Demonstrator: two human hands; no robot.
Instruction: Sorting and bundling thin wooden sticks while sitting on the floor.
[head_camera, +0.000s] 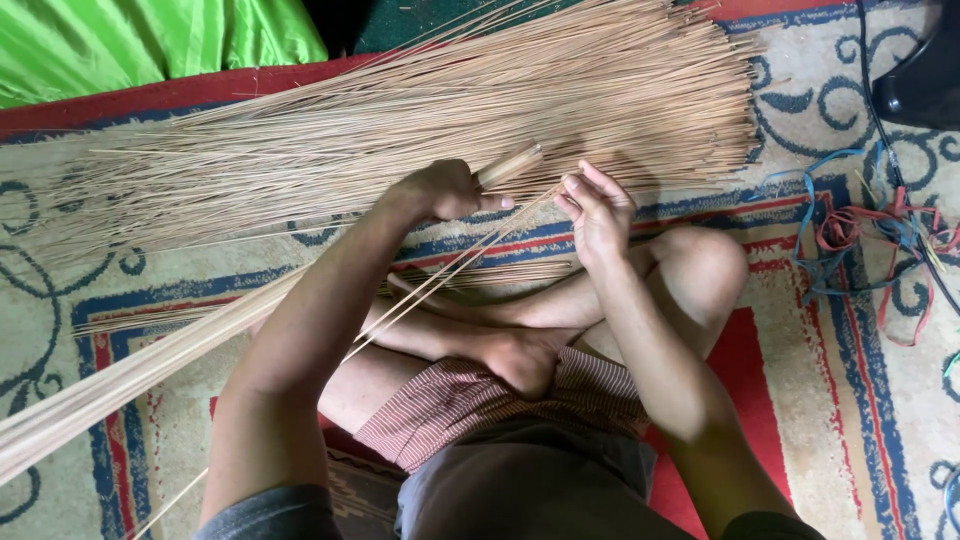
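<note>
I sit cross-legged on a patterned rug (800, 400). My left hand (445, 190) is closed around a tight bundle of thin tan sticks (130, 375) whose cut end pokes out above my fist and whose length runs down to the lower left. My right hand (595, 210) pinches a few single thin sticks (460, 265) beside the bundle's top end. A big fanned pile of the same sticks (450, 110) lies on the rug just beyond both hands.
A tangle of red and blue plastic strips (870, 235) lies on the rug at the right. A black object (920, 80) sits at the top right corner. Green fabric (150, 40) covers the top left. My bare foot (520, 355) rests in my lap.
</note>
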